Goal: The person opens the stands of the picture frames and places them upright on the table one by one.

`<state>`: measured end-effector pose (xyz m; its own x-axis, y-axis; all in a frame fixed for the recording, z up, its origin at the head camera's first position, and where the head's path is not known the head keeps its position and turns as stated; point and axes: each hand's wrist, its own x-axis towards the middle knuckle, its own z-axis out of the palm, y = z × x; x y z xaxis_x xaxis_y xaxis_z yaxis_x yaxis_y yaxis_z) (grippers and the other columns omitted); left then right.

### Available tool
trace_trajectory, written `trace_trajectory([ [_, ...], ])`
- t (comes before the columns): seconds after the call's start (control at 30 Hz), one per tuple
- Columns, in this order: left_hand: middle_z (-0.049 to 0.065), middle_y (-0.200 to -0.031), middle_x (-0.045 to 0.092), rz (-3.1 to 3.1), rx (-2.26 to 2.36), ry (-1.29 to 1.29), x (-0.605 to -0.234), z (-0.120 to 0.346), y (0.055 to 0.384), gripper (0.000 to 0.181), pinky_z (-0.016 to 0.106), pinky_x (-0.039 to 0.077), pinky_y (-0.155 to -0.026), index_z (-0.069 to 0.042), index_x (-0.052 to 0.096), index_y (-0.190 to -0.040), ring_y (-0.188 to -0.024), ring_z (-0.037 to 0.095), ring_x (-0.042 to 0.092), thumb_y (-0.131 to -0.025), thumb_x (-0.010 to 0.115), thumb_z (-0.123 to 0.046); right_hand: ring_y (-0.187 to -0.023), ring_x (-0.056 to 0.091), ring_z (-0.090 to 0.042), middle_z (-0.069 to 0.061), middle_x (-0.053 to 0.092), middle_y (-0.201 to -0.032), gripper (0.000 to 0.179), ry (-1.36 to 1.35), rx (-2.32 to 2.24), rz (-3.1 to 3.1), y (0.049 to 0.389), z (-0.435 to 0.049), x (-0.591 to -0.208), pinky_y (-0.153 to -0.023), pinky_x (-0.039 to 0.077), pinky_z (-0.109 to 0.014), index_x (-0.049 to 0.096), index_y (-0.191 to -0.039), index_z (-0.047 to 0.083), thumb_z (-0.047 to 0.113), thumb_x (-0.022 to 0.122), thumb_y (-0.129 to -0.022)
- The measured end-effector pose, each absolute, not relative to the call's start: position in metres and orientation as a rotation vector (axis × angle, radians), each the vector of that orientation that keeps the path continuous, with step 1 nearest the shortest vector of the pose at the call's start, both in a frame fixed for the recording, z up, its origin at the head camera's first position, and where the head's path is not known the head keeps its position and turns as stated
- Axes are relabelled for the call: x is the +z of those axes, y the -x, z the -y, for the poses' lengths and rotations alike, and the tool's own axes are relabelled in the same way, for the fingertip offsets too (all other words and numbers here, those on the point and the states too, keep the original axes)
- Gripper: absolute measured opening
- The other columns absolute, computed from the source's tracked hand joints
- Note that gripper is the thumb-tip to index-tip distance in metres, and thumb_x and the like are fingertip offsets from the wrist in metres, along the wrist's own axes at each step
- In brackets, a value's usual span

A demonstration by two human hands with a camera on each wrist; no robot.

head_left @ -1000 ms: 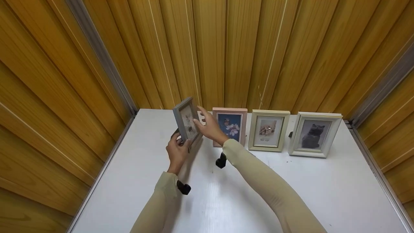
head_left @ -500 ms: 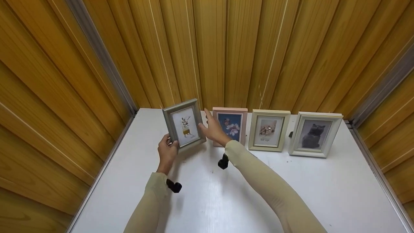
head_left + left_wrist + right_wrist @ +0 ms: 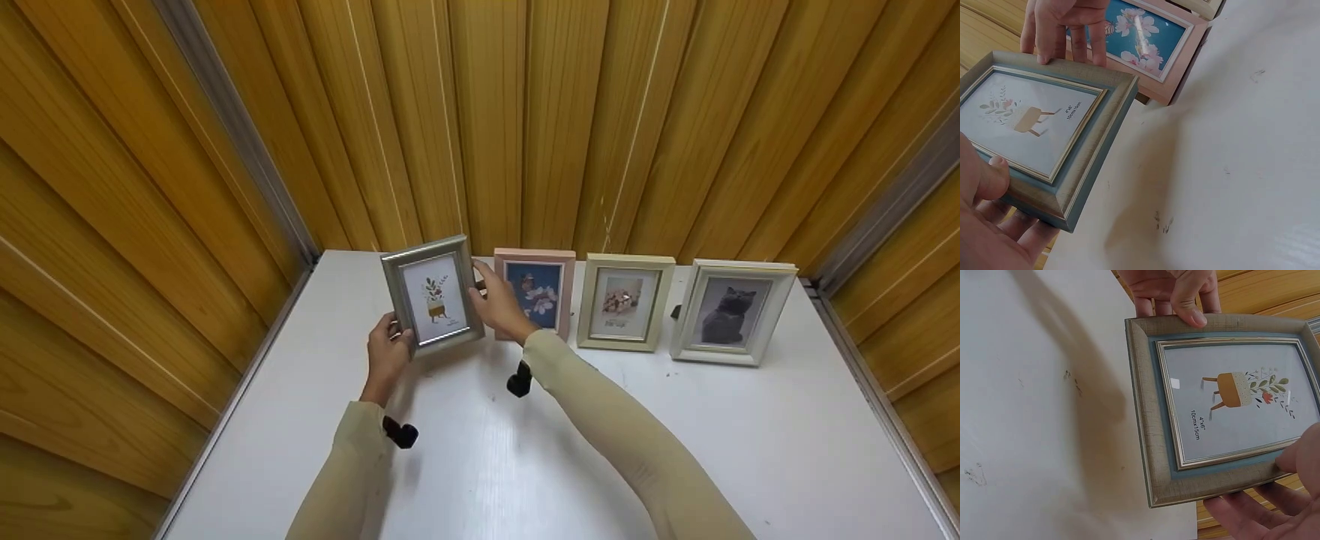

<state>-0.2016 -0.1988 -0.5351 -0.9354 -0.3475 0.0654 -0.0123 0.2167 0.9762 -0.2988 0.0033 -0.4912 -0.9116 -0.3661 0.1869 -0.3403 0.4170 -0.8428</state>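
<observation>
A grey-brown picture frame with a blue-grey inner border, showing a potted plant print, is held tilted above the table between both hands. My left hand grips its lower left side, thumb on the front and fingers behind. On the opposite side, my right hand pinches the edge with its thumb in front, as the right wrist view also shows. Just behind the right hand stands a pink picture frame with a blossom picture, partly covered by that hand.
To the right of the pink one stand a cream picture frame and a white picture frame with a cat photo. All rest on the white table, near the wooden back wall. A metal rail runs along the left edge.
The grey-brown frame has turned from nearly edge-on to facing me, then shifted slightly right and down. My left hand moved left with it. The standing frames stayed put.
</observation>
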Motion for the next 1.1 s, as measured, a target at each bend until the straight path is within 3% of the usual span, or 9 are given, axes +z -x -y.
trace_trajectory([
  [0.37, 0.029, -0.134, 0.061, 2.337, -1.650, -0.318, -0.535, 0.193, 0.212, 0.046, 0.047, 0.053, -0.098, 0.005, 0.043, -0.149, -0.121, 0.037, 0.063, -0.103, 0.047, 0.005, -0.111, 0.069, -0.031, -0.022, 0.067, -0.127, 0.059, 0.597, -1.591, -2.593, 0.296, -0.006, -0.492, -0.091, 0.057, -0.041, 0.038, -0.157, 0.007, 0.002, 0.058, -0.102],
  [0.63, 0.024, -0.158, 0.040, 2.462, -1.586, -0.325, -0.528, 0.192, 0.225, 0.052, 0.048, 0.033, -0.118, 0.000, 0.025, -0.159, -0.146, 0.037, 0.039, -0.109, 0.037, -0.003, -0.121, 0.064, -0.032, -0.022, 0.058, -0.143, 0.067, 0.565, -1.614, -2.546, 0.286, -0.006, -0.491, -0.098, 0.054, -0.043, 0.028, -0.162, 0.010, 0.009, 0.057, -0.103],
  [0.77, 0.023, -0.160, 0.038, 2.500, -1.600, -0.369, -0.522, 0.190, 0.230, 0.053, 0.051, 0.029, -0.120, -0.001, 0.023, -0.160, -0.149, 0.036, 0.035, -0.112, 0.036, -0.021, -0.129, 0.058, -0.032, -0.020, 0.048, -0.153, 0.075, 0.553, -1.639, -2.531, 0.281, -0.004, -0.491, -0.103, 0.050, -0.046, 0.019, -0.165, 0.012, 0.012, 0.059, -0.102],
  [0.93, 0.028, -0.161, 0.033, 2.526, -1.651, -0.474, -0.516, 0.191, 0.238, 0.077, 0.053, 0.025, -0.121, 0.001, 0.018, -0.161, -0.149, 0.041, 0.031, -0.109, 0.027, -0.055, -0.136, 0.051, -0.033, -0.019, 0.040, -0.159, 0.083, 0.529, -1.661, -2.536, 0.275, -0.001, -0.492, -0.109, 0.044, -0.050, 0.013, -0.166, 0.012, 0.012, 0.062, -0.099],
  [1.1, 0.028, -0.164, 0.024, 2.558, -1.684, -0.526, -0.517, 0.193, 0.244, 0.091, 0.054, 0.022, -0.122, 0.001, 0.012, -0.162, -0.151, 0.043, 0.025, -0.104, 0.019, -0.068, -0.142, 0.043, -0.034, -0.016, 0.029, -0.166, 0.085, 0.512, -1.669, -2.540, 0.274, 0.001, -0.496, -0.115, 0.037, -0.049, 0.011, -0.166, 0.011, 0.012, 0.063, -0.098],
])
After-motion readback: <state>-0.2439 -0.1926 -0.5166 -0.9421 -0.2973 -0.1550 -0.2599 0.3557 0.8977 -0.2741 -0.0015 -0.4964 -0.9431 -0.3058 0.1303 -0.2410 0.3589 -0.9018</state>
